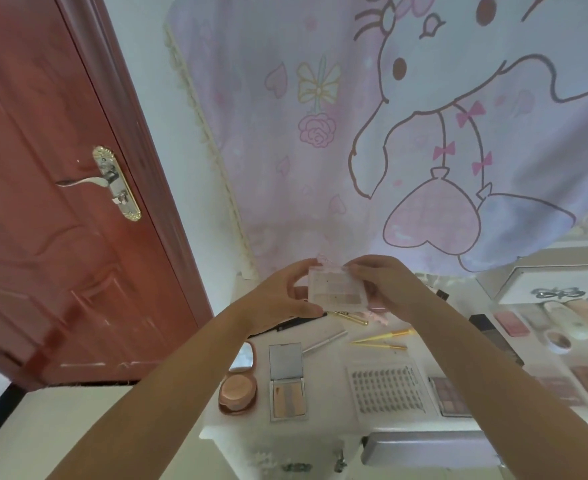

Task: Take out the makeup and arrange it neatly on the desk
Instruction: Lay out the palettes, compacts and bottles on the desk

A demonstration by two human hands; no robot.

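Both hands hold one small clear palette (337,287) up in the air, above the far left part of the table (323,424). The left hand (282,296) pinches its left side, thumb below and fingers (306,268) curled over the top. The right hand (386,280) pinches its right side (each grip is closed tight on the palette). Under the hands, near the far edge, lie thin gold tools (382,339) and a silver pen (323,341). By the near left corner sit a round pink compact (239,391) with its lid open and a square open palette (287,382). Just right of those lies a lash tray (388,389), then a dark eyeshadow palette (448,396) at the near edge. More makeup crowds the right side. The barest spot is the middle strip between the gold tools and the lash tray.
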